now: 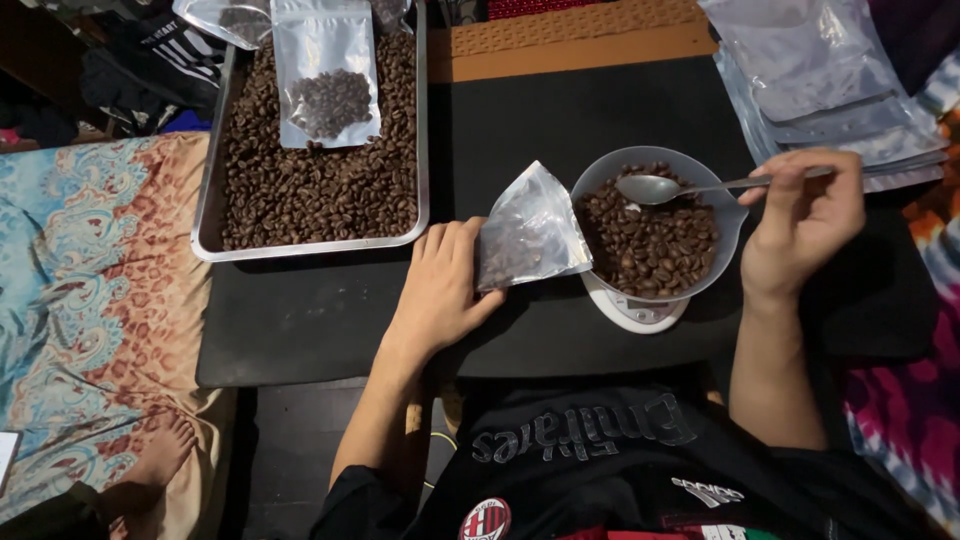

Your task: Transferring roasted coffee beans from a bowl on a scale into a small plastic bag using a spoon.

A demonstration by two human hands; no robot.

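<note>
Nearest, a black jersey (600,470) with glossy printed lettering, and two bare forearms reaching out over a low black table (330,320) with a matte, flat top. Left hand (440,285) flat-fingered and narrow, thumb pinching the lower edge of a small clear plastic pouch (528,232), crinkled and shiny, tilted with its open corner toward the bowl and a dark layer of coffee beans settled at its bottom. Just beside the pouch, touching its right edge, a round translucent plastic bowl (722,190) part-filled with glossy brown roasted beans (650,245), seated on a small white kitchen scale (635,312) with a rounded front lip. Right hand (805,220) curled closed around the thin handle of a polished metal spoon (655,187), oval head empty and hovering level over the far side of the bowl. Farther left, a rectangular stainless-steel tray (205,215) with raised rim, heaped with the same beans, and on top a flat silver-edged zip pouch (326,72) with a clear window showing a small clump of beans. Far right, a loose stack of empty frosted pouches (810,70). Off the table's left side, a patterned cloth (90,290) in teal paisley and leopard print, soft and rumpled, with a bare foot (165,450) resting on it.
</note>
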